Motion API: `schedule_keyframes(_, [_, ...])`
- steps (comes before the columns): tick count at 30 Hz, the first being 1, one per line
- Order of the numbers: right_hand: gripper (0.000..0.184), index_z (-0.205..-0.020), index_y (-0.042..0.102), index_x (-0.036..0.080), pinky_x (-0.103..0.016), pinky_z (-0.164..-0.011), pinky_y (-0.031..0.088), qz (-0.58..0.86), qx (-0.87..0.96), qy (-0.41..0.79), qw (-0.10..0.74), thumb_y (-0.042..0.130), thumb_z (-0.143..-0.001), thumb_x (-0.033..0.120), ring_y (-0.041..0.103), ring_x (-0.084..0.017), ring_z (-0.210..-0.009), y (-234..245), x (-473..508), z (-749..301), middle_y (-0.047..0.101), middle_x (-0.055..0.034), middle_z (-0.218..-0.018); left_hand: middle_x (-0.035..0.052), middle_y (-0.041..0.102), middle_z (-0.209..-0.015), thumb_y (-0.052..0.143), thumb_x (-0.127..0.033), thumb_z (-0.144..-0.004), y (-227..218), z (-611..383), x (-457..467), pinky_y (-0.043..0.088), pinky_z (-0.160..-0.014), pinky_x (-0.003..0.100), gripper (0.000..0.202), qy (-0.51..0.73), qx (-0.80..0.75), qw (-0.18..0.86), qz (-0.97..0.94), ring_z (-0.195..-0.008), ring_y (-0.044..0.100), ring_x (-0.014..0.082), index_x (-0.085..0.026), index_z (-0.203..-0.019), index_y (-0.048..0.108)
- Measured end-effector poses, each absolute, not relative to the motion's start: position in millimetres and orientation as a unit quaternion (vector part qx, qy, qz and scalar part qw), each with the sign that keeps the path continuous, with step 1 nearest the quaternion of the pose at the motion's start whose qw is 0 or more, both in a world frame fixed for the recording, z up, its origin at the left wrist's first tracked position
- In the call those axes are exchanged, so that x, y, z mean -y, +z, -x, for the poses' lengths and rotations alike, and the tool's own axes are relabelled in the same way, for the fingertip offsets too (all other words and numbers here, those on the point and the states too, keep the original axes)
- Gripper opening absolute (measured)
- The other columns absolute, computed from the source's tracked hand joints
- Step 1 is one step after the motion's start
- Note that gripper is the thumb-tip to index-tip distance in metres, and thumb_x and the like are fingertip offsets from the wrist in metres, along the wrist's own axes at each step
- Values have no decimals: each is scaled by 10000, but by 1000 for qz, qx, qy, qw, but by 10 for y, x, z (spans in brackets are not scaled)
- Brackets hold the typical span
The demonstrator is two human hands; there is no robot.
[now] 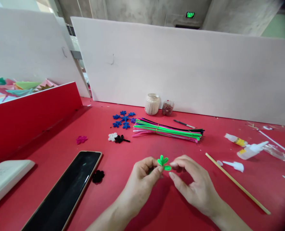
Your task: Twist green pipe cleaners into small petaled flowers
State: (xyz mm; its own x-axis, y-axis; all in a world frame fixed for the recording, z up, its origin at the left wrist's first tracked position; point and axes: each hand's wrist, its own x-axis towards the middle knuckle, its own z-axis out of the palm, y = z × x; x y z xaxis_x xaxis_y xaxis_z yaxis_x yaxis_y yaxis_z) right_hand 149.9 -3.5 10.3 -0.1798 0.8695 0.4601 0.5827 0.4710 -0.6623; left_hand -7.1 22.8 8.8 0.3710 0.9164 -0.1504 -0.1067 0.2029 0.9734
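Observation:
A small bright green pipe-cleaner flower [162, 161] with several looped petals is pinched between the thumb and fingers of my left hand [144, 176]. One petal points sideways toward my right hand [192, 181]. The right thumb and forefinger are curved and slightly apart close to that petal's tip, with nothing visibly gripped. Part of the flower is hidden behind my left fingers. Beyond my hands lies a bundle of pipe cleaners [168, 130] in green, pink and black, tied around the middle.
Behind are a blue pipe-cleaner snowflake [125, 119], a glass jar [152, 104] and a small tub [167, 107]. A phone [65, 189] and black flower [98, 176] lie left. A wooden stick [237, 183] and glue bottles [252, 150] lie right. A white board [185, 70] borders the back.

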Motion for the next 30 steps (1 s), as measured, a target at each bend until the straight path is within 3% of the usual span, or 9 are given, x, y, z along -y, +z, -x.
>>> schedule_keyframes(5, [122, -882, 565, 190, -287, -656, 447, 428, 823, -5, 372, 544, -774, 136, 561, -165, -715, 58, -6, -1543, 606, -39, -782, -48, 445, -534, 580, -279, -726, 78, 74, -215, 233, -468, 202, 186, 385, -389, 675, -496, -494, 309, 69, -136, -629, 512])
schedule_keyframes(11, [101, -833, 550, 175, -303, -642, 423, 420, 842, -47, 336, 498, -786, 102, 526, -172, -687, 77, -1, -1504, 592, -48, -743, -54, 408, -535, 559, -287, -738, 113, 92, -209, 257, -495, 207, 217, 377, -370, 652, -543, -511, 308, 75, -141, -587, 500])
schedule_keyframes(14, [88, -779, 501, 175, -283, -599, 397, 448, 816, 56, 361, 446, -802, 111, 485, -156, -649, 93, 33, -1448, 533, -27, -696, -42, 420, -573, 528, -265, -758, 123, 98, -212, 280, -520, 209, 188, 378, -360, 629, -576, -554, 333, 88, -138, -621, 510])
schedule_keyframes(19, [127, -694, 446, 180, -225, -518, 326, 504, 657, 375, 417, 429, -818, 206, 383, -106, -558, 139, 84, -1340, 407, 30, -623, -31, 421, -574, 484, -207, -779, 176, 113, -224, 307, -539, 217, 180, 378, -359, 567, -638, -570, 355, 99, -142, -611, 491])
schedule_keyframes(24, [174, -599, 390, 178, -191, -411, 150, 446, 380, 699, 410, 474, -739, 241, 204, -64, -447, 127, 65, -1325, 276, 75, -521, 9, 508, -627, 481, -185, -781, 188, 116, -213, 350, -595, 234, 151, 359, -341, 558, -666, -612, 435, 118, -120, -666, 553])
schedule_keyframes(27, [154, -609, 442, 159, -184, -415, 156, 439, 337, 727, 406, 511, -724, 236, 237, -56, -438, 110, 36, -1371, 334, 67, -509, 7, 525, -626, 508, -206, -776, 137, 93, -206, 351, -601, 231, 147, 370, -332, 618, -609, -614, 455, 115, -124, -664, 557])
schedule_keyframes(30, [181, -695, 528, 146, -190, -457, 248, 488, 376, 651, 443, 519, -769, 311, 341, -74, -488, 108, 16, -1423, 435, 35, -569, -27, 500, -561, 551, -241, -760, 79, 67, -204, 309, -530, 200, 149, 388, -353, 677, -515, -532, 404, 81, -134, -656, 555])
